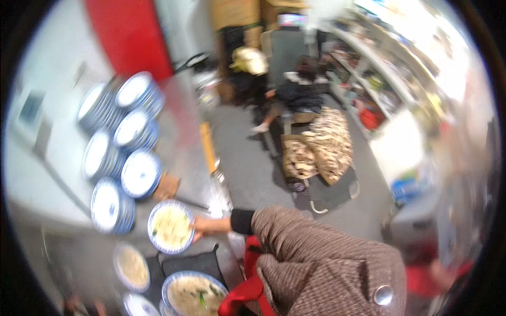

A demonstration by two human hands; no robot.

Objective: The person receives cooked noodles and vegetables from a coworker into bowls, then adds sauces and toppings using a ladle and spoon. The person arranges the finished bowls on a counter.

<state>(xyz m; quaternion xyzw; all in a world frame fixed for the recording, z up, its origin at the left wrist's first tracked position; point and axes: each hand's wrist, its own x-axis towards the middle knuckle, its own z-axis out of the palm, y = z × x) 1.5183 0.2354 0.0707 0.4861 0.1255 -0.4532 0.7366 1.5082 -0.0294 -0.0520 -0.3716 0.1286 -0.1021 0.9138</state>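
Observation:
My right hand (201,228), below a black cuff and a brown knit sleeve, grips the right rim of a blue-rimmed bowl (170,226). Pale food with bits of green fills this bowl, which is over the metal table; whether it touches the surface I cannot tell. A similar bowl of pale food (133,266) is below it to the left. Nearer my body, a larger bowl (193,296) contains pale food with green pieces, beside dark mats (191,264). Part of a white dish (140,305) shows at the bottom. My left hand is out of view.
Several stacks of blue-and-white dishes (112,205) stand along the wall, near a small brown block (167,185). Beyond the table (178,114), a person (302,93) sits by a patterned blanket (328,142) on a folding cot. Loaded shelves (371,87) line the right.

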